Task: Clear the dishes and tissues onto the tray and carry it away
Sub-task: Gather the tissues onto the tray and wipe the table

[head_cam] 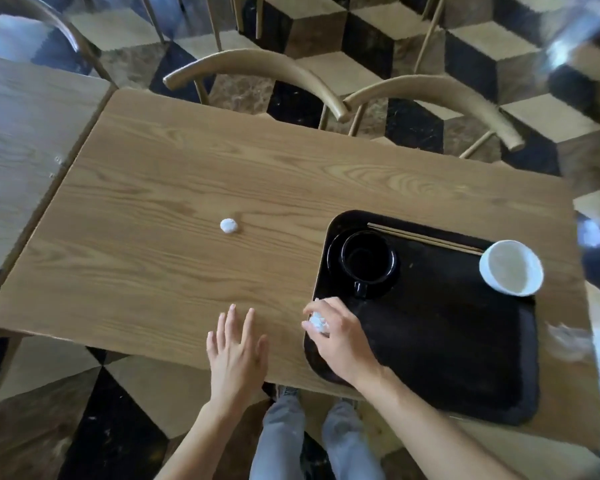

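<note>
While the view looked down from above, these details showed:

Tabletop [187, 161]: wooden, long side running left to right; its near edge sat just ahead of the person's legs, with wide bare wood across the left and middle.
Tray [447, 358]: black, rectangular, on the right end of the tabletop, its near corner overhanging the near edge slightly.
Black cup [368, 259]: upright on a black saucer [335, 251] in the tray's far left corner, handle pointing toward the person.
Chopsticks [426, 239]: lying along the tray's far rim, long axis left to right.
White bowl [511, 267]: upright at the tray's far right corner.
Loose tissue ball [229, 225]: alone mid-tabletop, well apart from the tray.
Right hand [336, 337]: fingers curled around a crumpled tissue [317, 323], above the tray's left rim.
Left hand [236, 351]: flat, fingers spread, holding nothing, over the tabletop's near edge.
</note>
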A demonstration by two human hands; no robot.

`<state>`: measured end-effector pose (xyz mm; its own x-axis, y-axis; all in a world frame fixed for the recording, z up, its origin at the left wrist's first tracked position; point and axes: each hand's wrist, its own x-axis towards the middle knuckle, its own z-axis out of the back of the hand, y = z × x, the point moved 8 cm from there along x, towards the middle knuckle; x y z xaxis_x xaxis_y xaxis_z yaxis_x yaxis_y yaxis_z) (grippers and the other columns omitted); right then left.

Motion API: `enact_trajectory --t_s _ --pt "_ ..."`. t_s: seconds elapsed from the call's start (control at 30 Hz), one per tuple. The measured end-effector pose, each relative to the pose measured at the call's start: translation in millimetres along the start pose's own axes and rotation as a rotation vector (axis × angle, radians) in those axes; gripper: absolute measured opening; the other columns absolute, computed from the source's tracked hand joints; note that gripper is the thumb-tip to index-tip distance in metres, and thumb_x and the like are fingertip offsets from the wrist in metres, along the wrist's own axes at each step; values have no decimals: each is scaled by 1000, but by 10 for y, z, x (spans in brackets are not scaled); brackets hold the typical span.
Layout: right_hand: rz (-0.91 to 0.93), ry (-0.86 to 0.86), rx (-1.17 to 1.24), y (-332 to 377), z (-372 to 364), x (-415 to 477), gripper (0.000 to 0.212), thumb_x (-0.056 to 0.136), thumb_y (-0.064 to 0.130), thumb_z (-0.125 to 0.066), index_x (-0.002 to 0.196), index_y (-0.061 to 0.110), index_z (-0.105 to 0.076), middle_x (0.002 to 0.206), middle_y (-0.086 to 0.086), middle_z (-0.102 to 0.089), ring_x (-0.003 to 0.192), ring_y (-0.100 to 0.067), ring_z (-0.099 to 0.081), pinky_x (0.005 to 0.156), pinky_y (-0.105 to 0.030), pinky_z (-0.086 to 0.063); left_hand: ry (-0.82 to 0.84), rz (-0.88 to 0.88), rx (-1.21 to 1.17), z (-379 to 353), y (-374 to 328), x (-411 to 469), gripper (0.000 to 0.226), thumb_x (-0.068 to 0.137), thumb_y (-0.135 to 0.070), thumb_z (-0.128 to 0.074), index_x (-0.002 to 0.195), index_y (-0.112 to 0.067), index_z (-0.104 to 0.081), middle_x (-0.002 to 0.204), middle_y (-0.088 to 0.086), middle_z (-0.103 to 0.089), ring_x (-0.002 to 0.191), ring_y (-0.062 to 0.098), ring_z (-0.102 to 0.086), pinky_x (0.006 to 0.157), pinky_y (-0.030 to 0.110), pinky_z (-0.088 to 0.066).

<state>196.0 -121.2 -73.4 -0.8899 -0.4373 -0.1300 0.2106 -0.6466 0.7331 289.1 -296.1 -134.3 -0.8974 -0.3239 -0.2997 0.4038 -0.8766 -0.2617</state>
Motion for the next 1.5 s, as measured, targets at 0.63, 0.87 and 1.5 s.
enact_trajectory --t_s 0.63,0.87,1.5 --pt "54 207 -618 -614 -82 -409 78 75 41 -81 143 21 -47 149 -26 -43 136 -46 -39 87 -52 -55 134 -228 1 -284 -1151 -299 71 95 -29 -57 156 -9 -26 163 15 -25 150 32 -26 113 42 -39" --pt "194 234 -581 -589 139 -560 86 85 51 -65 156 30 -20 159 -23 -29 143 -52 -24 96 -55 -50 2 -246 -29 3 -1448 -393 67 82 -10 -70 145 -9 -46 154 17 -43 143 37 -39 108 48 -45" --pt "-609 -318 -554 -3103 3093 -1675 38 92 34 -64 128 24 -60 133 -8 -55 117 -24 -55 87 -27 -43 101 -559 224 -1064 -2867 -690 66 87 -45 -39 148 -20 -47 159 18 -35 144 43 -36 108 56 -42"
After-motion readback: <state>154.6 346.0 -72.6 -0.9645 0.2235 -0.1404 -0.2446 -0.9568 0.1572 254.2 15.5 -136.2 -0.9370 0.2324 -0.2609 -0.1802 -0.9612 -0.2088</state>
